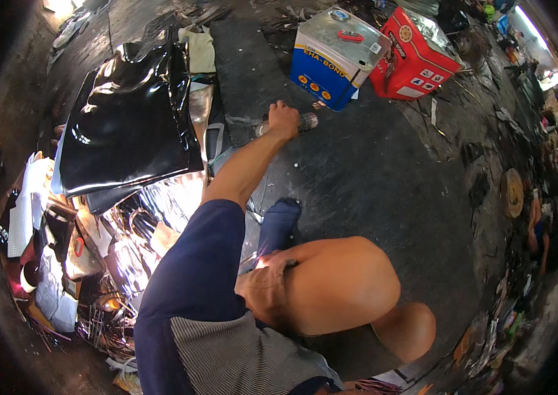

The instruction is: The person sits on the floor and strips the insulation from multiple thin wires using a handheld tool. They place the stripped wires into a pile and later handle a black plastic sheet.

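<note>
My left hand [283, 119] reaches far forward, its fingers closed over the middle of a clear, bottle-like cylinder [308, 122] lying sideways on the dark floor mat [358, 178]. One end of the cylinder shows to the right of the hand, and a bit shows on the left. Its exact kind is hard to make out. Just beyond it stands a blue, white and yellow metal can [325, 72] with a small red tool [350, 35] on its top. My right hand is out of view.
Glossy black sheets [127, 125] lie stacked on the left, above scraps and papers [61, 263]. A red can [414, 59] leans beside the blue one. My bent knee [358, 283] and socked foot [280, 224] are nearby. Clutter and a round yellowish disc [513, 193] line the right.
</note>
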Tool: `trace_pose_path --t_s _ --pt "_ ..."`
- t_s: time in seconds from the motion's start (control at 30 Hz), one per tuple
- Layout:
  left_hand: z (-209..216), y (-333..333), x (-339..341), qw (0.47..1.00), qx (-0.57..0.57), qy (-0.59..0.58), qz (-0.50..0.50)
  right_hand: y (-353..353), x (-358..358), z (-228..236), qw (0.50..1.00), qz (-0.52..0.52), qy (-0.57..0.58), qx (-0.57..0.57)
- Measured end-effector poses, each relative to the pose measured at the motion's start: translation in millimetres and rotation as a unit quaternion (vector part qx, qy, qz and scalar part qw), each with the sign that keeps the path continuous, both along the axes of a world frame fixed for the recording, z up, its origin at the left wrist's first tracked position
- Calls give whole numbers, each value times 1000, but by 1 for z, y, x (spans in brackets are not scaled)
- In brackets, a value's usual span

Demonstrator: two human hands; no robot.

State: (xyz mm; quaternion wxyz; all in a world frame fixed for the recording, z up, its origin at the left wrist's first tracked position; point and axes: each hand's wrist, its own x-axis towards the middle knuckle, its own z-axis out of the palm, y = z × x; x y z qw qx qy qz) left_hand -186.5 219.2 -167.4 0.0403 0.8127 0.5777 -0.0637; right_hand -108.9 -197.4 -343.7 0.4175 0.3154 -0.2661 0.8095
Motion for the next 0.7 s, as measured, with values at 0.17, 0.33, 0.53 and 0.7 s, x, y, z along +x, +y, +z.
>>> trace_pose_path --t_s 0.17,0.33,0.53,0.7 --pt "20 17 -32 952 -158 -215 153 34 -78 -28 1000 -14 1 -5" --pt "14 10 -85 578 -197 -749 256 41 -92 -31 1000 -17 4 -18" --pt "1 -35 -113 714 -17 -669 206 60 -93 -8 1000 -16 1 -18" --pt "-11 -55 -111 797 41 -566 207 58 -88 -6 1000 -19 -7 -13"
